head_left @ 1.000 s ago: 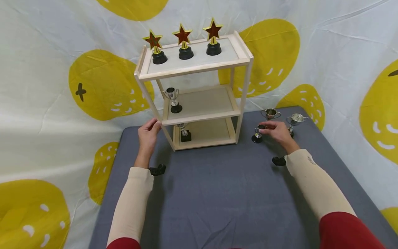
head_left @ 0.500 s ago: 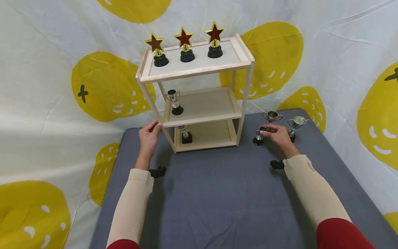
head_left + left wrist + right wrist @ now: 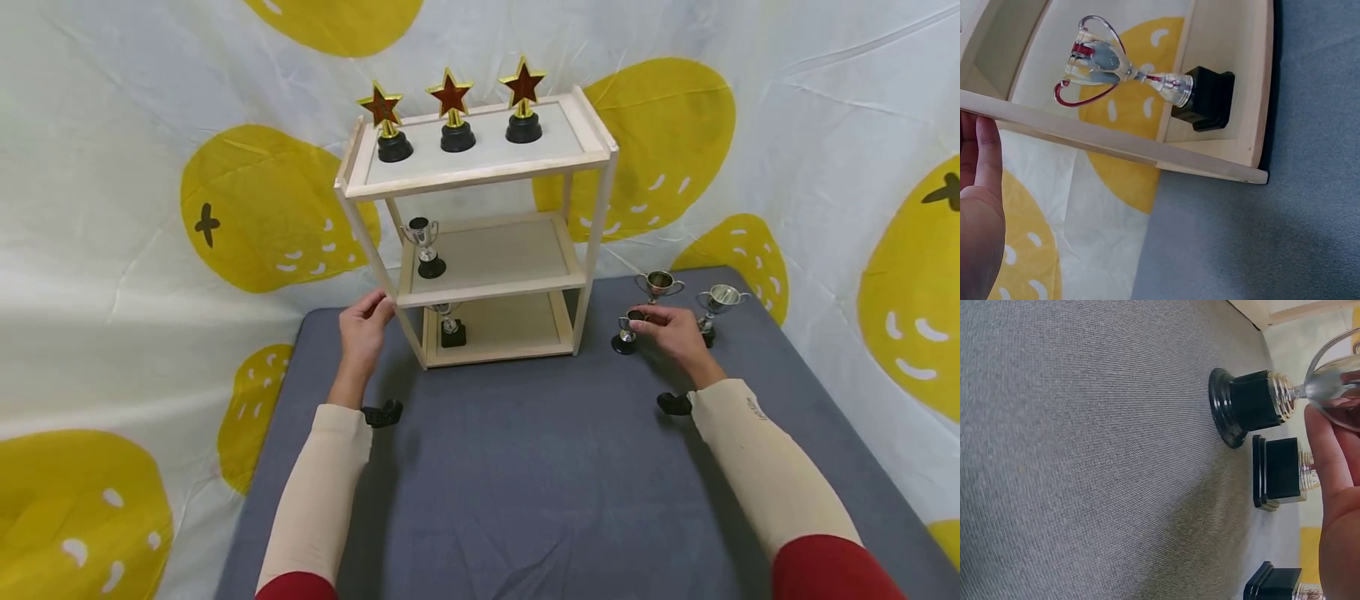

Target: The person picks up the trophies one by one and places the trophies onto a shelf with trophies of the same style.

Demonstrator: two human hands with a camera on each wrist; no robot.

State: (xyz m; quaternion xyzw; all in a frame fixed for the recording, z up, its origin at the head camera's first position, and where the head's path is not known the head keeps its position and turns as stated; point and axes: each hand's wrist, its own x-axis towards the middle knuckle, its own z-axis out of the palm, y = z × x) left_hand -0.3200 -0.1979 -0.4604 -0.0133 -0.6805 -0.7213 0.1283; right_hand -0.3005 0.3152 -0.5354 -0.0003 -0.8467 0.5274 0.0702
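My left hand (image 3: 362, 333) holds the left front post of a small wooden shelf (image 3: 491, 292) at middle-board height; in the left wrist view its fingertips meet the post (image 3: 1079, 128). Just behind that post, a silver trophy cup (image 3: 1204, 100) with a square black base stands on the lowest board. Over at the right, my right hand (image 3: 678, 337) pinches the bowl of a smaller trophy cup (image 3: 624, 342). This cup's round black base (image 3: 1250, 400) is down at the grey cloth in the right wrist view, and fingers partly cover the bowl.
Two larger trophy cups, one bronze-toned (image 3: 659, 282) and one silver (image 3: 722, 297), stand behind and beside my right hand. Another silver cup (image 3: 424, 237) occupies the middle board's left end. Three star trophies (image 3: 455, 117) line the top board. A fruit-print curtain (image 3: 832, 158) hangs behind.
The head view has shifted slightly. Both hands stay where they were, on the shelf post and on the small trophy cup.
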